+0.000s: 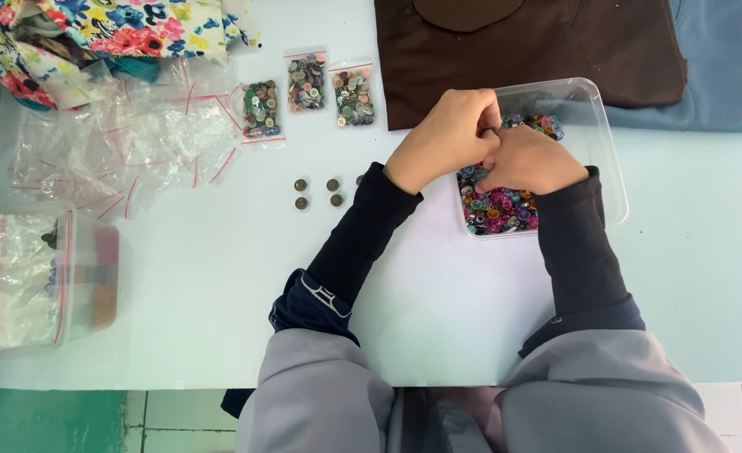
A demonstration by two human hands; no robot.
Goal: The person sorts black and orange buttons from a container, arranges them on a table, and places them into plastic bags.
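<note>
Both of my hands meet over a clear plastic tub (608, 176) filled with colourful buttons (499, 210). My left hand (442, 138) is curled at the tub's left rim, its fingertips pressed against my right hand (529, 159), which rests on the button pile. The fingers of both hands are bunched together; whatever lies between them is hidden. Several small dark metal buttons (318, 192) lie loose on the white table (203, 277), just left of my left wrist.
Three small zip bags of mixed buttons (307, 99) lie at the back. A heap of empty zip bags (128, 143) is at the left, with a clear box of bags (39, 277) nearer. Floral fabric (128, 25), a brown garment (539, 50) and a blue garment (723, 75) line the far edge.
</note>
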